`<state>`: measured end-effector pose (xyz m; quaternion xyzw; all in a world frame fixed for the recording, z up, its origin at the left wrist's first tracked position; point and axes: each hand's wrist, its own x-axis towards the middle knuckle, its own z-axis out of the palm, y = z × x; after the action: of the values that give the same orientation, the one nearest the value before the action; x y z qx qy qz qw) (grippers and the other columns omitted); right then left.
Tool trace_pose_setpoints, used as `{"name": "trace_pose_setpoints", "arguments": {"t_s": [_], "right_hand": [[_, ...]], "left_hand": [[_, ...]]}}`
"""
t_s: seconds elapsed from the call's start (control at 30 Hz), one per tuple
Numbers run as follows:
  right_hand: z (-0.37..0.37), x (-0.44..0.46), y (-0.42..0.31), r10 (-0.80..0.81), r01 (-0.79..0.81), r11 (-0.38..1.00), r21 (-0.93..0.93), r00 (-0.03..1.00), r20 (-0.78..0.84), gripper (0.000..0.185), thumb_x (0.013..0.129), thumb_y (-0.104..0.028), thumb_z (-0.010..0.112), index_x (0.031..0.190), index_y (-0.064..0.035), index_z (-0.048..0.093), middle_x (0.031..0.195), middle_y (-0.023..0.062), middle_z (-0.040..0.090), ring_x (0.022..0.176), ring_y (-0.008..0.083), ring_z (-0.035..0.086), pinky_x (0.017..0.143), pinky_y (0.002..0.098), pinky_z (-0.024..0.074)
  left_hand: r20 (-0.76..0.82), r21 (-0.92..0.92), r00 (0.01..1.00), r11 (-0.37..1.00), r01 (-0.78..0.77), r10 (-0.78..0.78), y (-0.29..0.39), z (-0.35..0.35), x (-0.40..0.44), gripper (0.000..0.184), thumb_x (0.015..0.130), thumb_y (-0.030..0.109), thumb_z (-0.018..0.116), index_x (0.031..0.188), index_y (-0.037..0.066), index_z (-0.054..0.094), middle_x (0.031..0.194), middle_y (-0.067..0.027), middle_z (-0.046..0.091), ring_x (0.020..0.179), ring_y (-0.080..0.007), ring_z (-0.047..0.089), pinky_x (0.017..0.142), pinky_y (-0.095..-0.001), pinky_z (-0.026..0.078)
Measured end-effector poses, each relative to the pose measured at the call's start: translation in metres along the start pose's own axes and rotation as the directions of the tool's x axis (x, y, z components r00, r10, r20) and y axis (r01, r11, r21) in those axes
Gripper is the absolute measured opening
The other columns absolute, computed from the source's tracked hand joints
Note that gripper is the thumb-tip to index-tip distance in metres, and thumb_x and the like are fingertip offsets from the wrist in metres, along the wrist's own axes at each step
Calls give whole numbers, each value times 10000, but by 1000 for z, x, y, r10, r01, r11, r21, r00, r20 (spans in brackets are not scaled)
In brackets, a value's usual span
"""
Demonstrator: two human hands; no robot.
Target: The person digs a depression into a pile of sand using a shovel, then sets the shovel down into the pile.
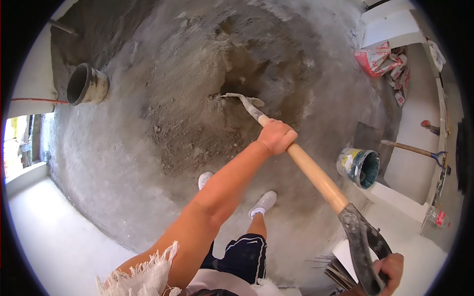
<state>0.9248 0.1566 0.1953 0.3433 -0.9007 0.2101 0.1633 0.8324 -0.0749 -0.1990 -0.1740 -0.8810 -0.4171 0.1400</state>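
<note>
A shovel (318, 173) with a pale wooden shaft and a dark D-shaped handle slants across the view. My left hand (277, 136) is wrapped round the shaft near the metal neck. At the lower right, my right hand (391, 271) is closed round the D-handle, its fingers partly hidden. The shovel's grey-coated blade sits at the inner edge of a heap of grey-brown sand or dry mortar mix (185, 108). A darker hollow (242, 69) lies just beyond the blade. How much material the blade carries, I cannot tell.
A grey bucket (100, 86) lies tilted at the left. On the right are a paint-stained bucket (349, 162), crumpled red and white bags (380, 61) and a second long-handled tool (412, 147) with a blue grip. My white shoes (263, 202) stand just before the heap.
</note>
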Motion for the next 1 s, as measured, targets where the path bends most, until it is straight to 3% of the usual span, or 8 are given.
{"name": "trace_pose_setpoints", "arguments": {"t_s": [0.03, 0.13, 0.33, 0.47, 0.53, 0.67, 0.77, 1.0], "right_hand": [[13, -19, -24, 319, -321, 947, 17, 932, -173, 155, 735, -67, 616, 683, -63, 471, 638, 52, 425, 594, 197, 394, 542, 338, 304], [48, -20, -68, 145, -137, 986, -96, 986, 79, 213, 721, -82, 679, 693, -67, 469, 628, 70, 430, 578, 225, 416, 537, 341, 307], [-6, -49, -102, 126, -140, 990, 30, 953, 276, 272, 685, -111, 748, 697, -77, 479, 628, 83, 448, 555, 259, 424, 529, 349, 314], [32, -73, -149, 159, -148, 984, -98, 981, 113, 284, 598, -151, 776, 681, -109, 507, 640, 73, 498, 563, 281, 477, 547, 374, 343], [26, -72, -154, 161, -157, 985, -66, 984, 70, 260, 566, -166, 746, 665, -129, 509, 622, 50, 479, 559, 269, 479, 547, 381, 337], [18, -88, -179, 213, -213, 976, -43, 977, -6, 222, 555, -180, 701, 642, -155, 499, 628, 4, 495, 582, 233, 511, 547, 379, 349], [9, -98, -201, 247, -247, 969, -20, 969, 23, 212, 549, -165, 705, 642, -144, 515, 624, 18, 514, 582, 247, 518, 552, 381, 354], [6, -112, -232, 329, -320, 943, -91, 939, 102, 189, 534, -140, 704, 607, -123, 530, 597, 49, 559, 583, 275, 545, 558, 398, 359]], "left_hand": [[-10, -29, 1000, 1000, 1, -1, 4, -9, -10, 76, 785, 177, 564, 797, 102, 572, 760, -87, 641, 758, -344, 606, 674, -446, 457], [230, -28, 957, 982, 188, -177, -32, -8, -59, 166, 782, 255, 535, 714, 117, 597, 790, -92, 664, 812, -362, 616, 731, -469, 450], [72, -51, 997, 998, 28, -24, 2, -33, -104, 94, 794, 177, 568, 758, 93, 547, 784, -120, 627, 776, -367, 589, 683, -447, 453], [285, -49, 954, 993, 108, -90, 47, -72, -121, 137, 836, 192, 534, 838, 71, 600, 860, -132, 625, 925, -341, 591, 859, -428, 466], [-22, -127, 991, 983, -132, 131, 84, -73, -129, 124, 827, 164, 525, 848, 76, 609, 817, -115, 625, 914, -345, 580, 783, -433, 473], [20, -377, 1000, 926, -5, 14, 187, -117, -127, 238, 843, 185, 463, 825, 39, 650, 877, -130, 661, 849, -326, 591, 810, -396, 460], [234, -559, 943, 761, 329, -236, 195, -123, -138, 340, 801, 264, 449, 680, 2, 627, 756, -139, 642, 786, -295, 599, 778, -370, 442], [200, -487, 969, 843, 227, -145, 194, -119, -157, 335, 807, 256, 447, 701, -4, 630, 736, -149, 638, 761, -296, 592, 740, -373, 442]]}}
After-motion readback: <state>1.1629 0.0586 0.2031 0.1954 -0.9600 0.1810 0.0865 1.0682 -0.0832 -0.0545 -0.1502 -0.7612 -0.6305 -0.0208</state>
